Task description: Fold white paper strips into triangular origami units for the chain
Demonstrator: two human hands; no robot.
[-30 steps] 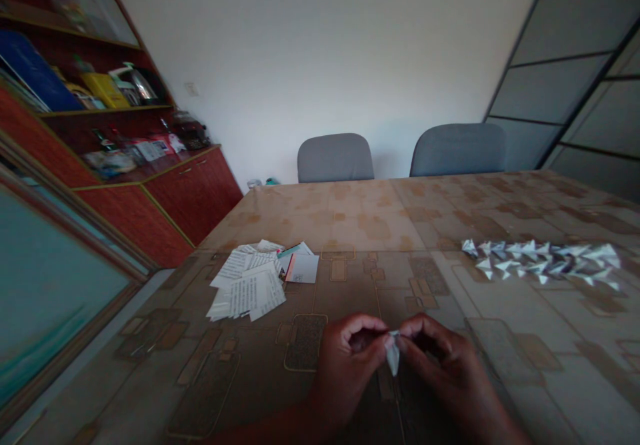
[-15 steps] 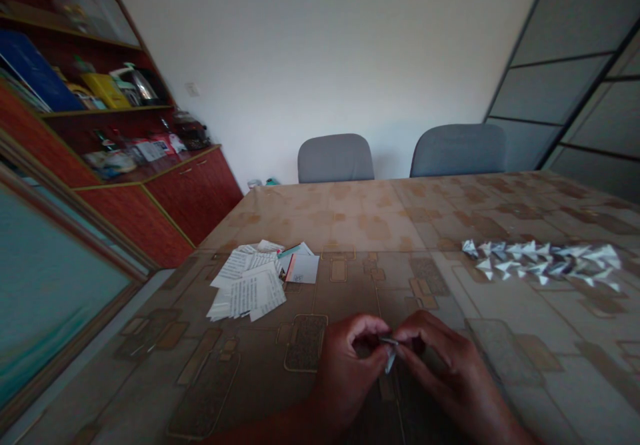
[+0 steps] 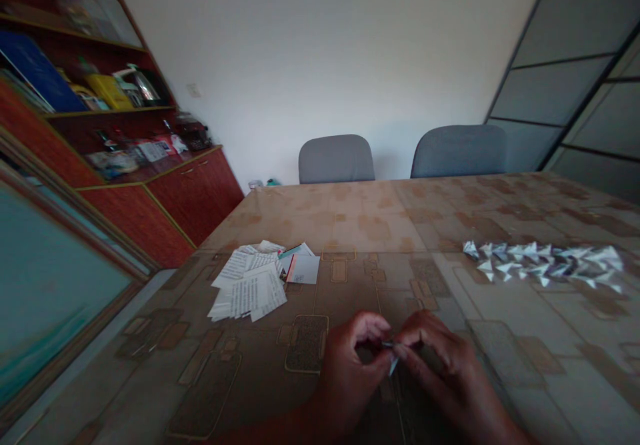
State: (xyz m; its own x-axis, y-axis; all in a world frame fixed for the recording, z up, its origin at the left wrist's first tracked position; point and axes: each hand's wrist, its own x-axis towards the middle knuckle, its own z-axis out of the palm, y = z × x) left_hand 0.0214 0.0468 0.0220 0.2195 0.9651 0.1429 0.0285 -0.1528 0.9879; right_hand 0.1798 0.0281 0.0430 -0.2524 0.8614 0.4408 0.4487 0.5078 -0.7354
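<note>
Between the fingertips of both hands is a small piece of folded paper [image 3: 393,367], with a pale pointed end hanging down and a darker edge on top. My left hand [image 3: 350,365] pinches it from the left, thumb and fingers closed. From the right, my right hand [image 3: 447,365] grips it with thumb and forefinger. Much of the paper is hidden by the fingers. Beyond the left hand lies a loose pile of printed paper pieces [image 3: 257,292]. Off to the right, several folded paper pieces [image 3: 545,262] with pointed tips stand in rows.
A patterned cloth covers the table [image 3: 340,218]. Two grey chairs [image 3: 336,158] stand at its far side, against a white wall. At the left is a red-brown cabinet [image 3: 195,185] holding bottles, a kettle [image 3: 144,86] and a blue folder [image 3: 40,72].
The folded paper has turned slightly in my fingers and its pale tip has shifted a little to the right. Both hands keep their pinch; the piles are unchanged.
</note>
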